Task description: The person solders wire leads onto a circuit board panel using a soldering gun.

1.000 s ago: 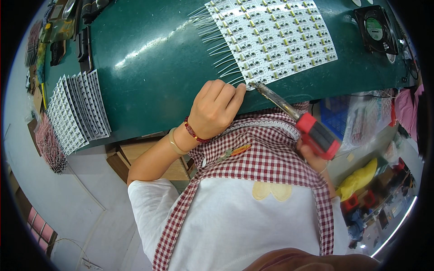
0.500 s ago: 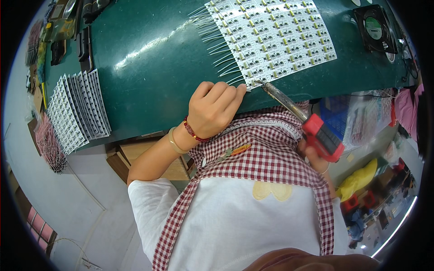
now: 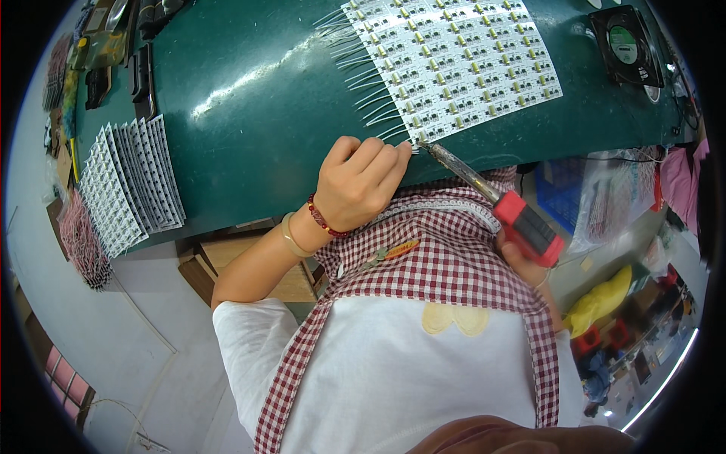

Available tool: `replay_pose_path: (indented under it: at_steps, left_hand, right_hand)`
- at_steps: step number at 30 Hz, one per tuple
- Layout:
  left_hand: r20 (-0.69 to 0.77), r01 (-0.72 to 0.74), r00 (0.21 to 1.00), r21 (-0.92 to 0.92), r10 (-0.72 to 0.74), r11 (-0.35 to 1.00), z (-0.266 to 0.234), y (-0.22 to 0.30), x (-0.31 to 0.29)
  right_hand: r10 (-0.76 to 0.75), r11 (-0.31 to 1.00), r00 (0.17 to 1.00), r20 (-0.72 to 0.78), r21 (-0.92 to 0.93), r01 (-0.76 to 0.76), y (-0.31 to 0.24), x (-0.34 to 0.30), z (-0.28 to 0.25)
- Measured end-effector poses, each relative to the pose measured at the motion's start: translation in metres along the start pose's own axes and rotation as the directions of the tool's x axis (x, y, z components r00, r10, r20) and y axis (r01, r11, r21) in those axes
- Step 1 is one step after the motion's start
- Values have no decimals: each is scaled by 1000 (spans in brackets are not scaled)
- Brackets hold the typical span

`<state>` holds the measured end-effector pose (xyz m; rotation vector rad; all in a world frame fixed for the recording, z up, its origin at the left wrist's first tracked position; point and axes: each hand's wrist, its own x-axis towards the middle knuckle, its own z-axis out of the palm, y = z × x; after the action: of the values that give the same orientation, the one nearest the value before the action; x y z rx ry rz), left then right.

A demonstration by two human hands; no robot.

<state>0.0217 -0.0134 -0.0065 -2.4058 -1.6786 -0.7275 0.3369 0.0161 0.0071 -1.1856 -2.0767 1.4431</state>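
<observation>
While the right grip (image 3: 522,261) grasps a red-and-black soldering iron (image 3: 529,225), its tip at the near left corner of the white circuit-board sheet (image 3: 470,72) on the table (image 3: 242,121), the left grip (image 3: 360,181) bunches beside that corner, whether pinching anything I cannot tell

2 hands: left hand (image 3: 363,178), right hand (image 3: 522,262). 1 soldering iron (image 3: 467,175), 1 flat circuit-board sheet (image 3: 469,68), 1 black fan (image 3: 624,47), 1 checked apron (image 3: 446,265), 1 beaded bracelet (image 3: 317,216). Upright board sheets (image 3: 134,185): several, packed too tight to count. White wires (image 3: 352,54): more than five, overlapping.
</observation>
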Motion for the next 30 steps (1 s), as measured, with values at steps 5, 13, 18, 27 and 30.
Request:
replay_pose_path:
  at_steps: [5, 13, 18, 27, 30]
  left_hand:
    - [7, 4, 1000, 9, -4, 1000, -1, 0, 0]
    - [-54, 20, 998, -6, -20, 1000, -3, 1, 2]
    - [-109, 71, 991, -35, -74, 997, -14, -14, 19]
    - [-289, 221, 932, -28, -220, 975, 13, -103, 87]
    - [-278, 267, 919, -84, -280, 960, 19, -115, 100]
  right_hand:
    - [-18, 995, 991, -132, -101, 5, 21, -24, -1]
    - [207, 772, 970, -131, 631, -79, -15, 3, 0]
    - [218, 620, 933, -286, 779, 94, -22, 31, -11]
    - [106, 569, 945, -310, 798, 198, -50, 94, -38]
    - [39, 642, 946, -323, 733, 224, -63, 119, -47]
